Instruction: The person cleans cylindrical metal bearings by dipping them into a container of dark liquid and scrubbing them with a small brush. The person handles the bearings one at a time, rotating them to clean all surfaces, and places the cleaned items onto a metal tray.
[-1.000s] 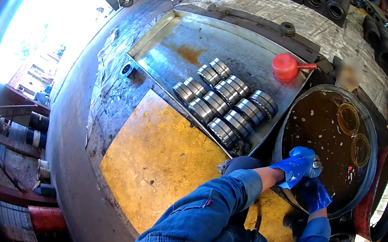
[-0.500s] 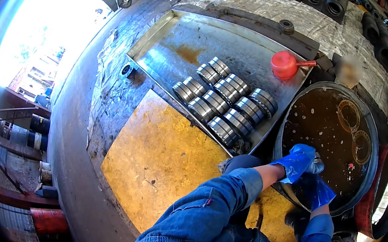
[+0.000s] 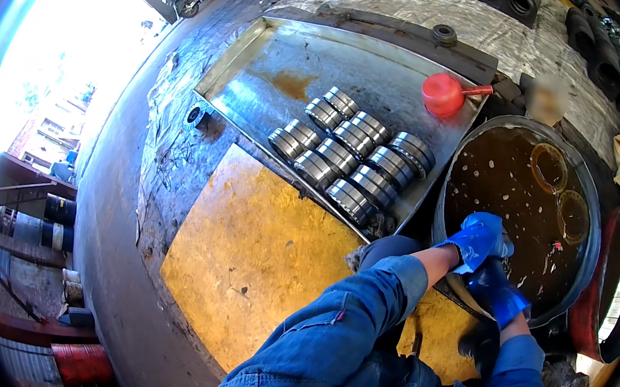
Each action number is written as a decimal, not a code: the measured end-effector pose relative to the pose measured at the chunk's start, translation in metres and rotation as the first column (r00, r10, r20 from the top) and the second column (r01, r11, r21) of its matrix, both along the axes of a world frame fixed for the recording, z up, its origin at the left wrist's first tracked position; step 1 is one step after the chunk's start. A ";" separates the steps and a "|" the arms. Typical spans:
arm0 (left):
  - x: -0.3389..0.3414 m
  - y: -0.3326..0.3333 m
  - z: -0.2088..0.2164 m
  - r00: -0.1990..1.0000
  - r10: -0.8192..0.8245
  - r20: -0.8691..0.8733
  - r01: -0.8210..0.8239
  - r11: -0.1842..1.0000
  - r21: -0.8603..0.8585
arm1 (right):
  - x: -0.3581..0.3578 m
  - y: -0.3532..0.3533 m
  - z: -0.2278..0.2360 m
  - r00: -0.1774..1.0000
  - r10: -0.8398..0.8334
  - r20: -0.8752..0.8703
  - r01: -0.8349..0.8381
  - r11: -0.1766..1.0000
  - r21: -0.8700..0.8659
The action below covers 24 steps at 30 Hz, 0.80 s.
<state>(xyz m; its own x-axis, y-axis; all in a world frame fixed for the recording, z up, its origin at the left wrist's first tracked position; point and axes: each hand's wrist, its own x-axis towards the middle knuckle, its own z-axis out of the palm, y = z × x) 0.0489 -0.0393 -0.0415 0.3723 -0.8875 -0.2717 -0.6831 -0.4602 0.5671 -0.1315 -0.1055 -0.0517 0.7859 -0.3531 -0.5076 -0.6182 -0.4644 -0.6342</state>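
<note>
Here, left hand (image 3: 482, 236) and right hand (image 3: 493, 284) hide their piece's long axis.

Blue denim sleeves (image 3: 364, 302), paler turned-back left cuff (image 3: 408, 278) (tiny red tab (image 3: 340, 315) above); glossy blue gloves (image 3: 471, 248) on both hands (image 3: 489, 231).

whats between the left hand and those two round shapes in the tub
In the head view, just pale-speckled brown liquid lies between the left hand and both round shapes.

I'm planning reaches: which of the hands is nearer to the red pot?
Left. The left hand is at the drum, below the red pot in the picture; the right hand is lower, farther from it.
</note>
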 end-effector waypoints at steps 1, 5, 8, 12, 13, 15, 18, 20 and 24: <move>0.010 0.021 -0.029 0.999 0.038 -0.028 -0.042 0.986 -0.160 | 0.006 0.007 0.000 0.998 0.060 0.020 -0.060 0.998 0.000; 0.002 0.030 0.008 0.993 -0.030 -0.116 -0.026 0.890 -0.455 | -0.014 -0.013 0.018 0.984 0.106 0.145 -0.077 0.978 -0.194; 0.001 0.043 0.034 0.992 -0.128 0.004 0.118 0.901 -0.417 | -0.022 -0.001 0.064 0.979 0.075 0.191 -0.025 0.968 -0.251; -0.030 0.047 0.042 0.963 0.257 0.083 -0.254 0.966 -0.050 | -0.039 0.006 0.074 0.990 -0.138 -0.023 0.123 0.935 -0.333; -0.027 0.059 0.031 0.951 0.288 0.110 -0.280 0.956 -0.087 | -0.035 0.008 0.075 0.992 -0.081 -0.099 0.032 0.906 -0.422; -0.038 0.067 0.061 0.959 0.277 0.056 -0.279 0.960 0.031 | -0.034 0.009 0.075 0.978 -0.025 -0.208 -0.081 0.871 -0.485; -0.054 0.047 0.079 0.954 0.254 0.159 -0.269 0.960 0.081 | -0.046 0.000 0.067 0.972 -0.026 -0.232 -0.076 0.905 -0.419; -0.040 0.040 0.078 0.952 0.248 0.176 -0.268 0.959 0.094 | -0.043 0.001 0.071 0.971 -0.027 -0.239 -0.069 0.921 -0.383; -0.011 0.018 0.066 0.966 0.219 0.140 -0.245 0.947 0.207 | -0.042 0.003 0.081 0.970 -0.095 -0.225 0.015 0.942 -0.334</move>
